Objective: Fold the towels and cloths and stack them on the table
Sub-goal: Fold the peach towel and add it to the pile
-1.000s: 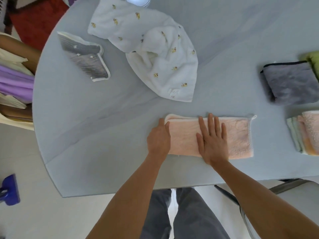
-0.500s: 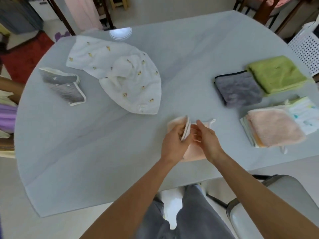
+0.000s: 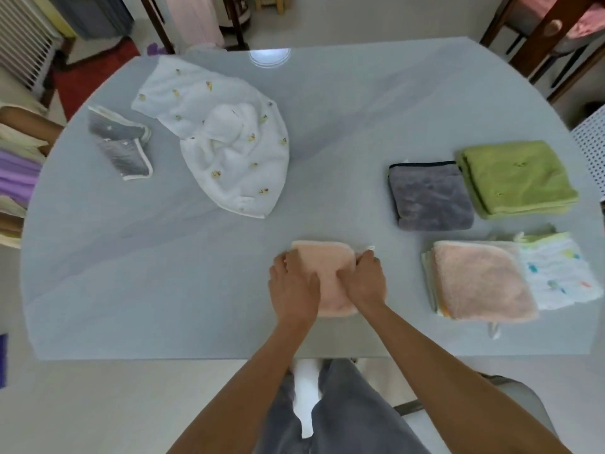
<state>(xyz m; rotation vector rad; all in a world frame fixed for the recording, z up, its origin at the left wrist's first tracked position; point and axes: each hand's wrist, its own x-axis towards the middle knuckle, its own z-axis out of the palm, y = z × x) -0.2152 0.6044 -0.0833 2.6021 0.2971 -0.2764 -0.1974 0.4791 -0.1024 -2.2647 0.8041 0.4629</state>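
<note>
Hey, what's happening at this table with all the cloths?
A person is folding laundry. Both hands, left hand and right hand, press on a small peach cloth folded into a square at the near edge of the table. To the right lie folded pieces: a grey cloth, a green towel and a mixed stack. A white towel and a striped cloth wait unfolded on the left.

A folded peach towel (image 3: 322, 273) is lying flat near the counter's (image 3: 163, 273) front edge, beside stacked folded cloths (image 3: 481, 280).
</note>
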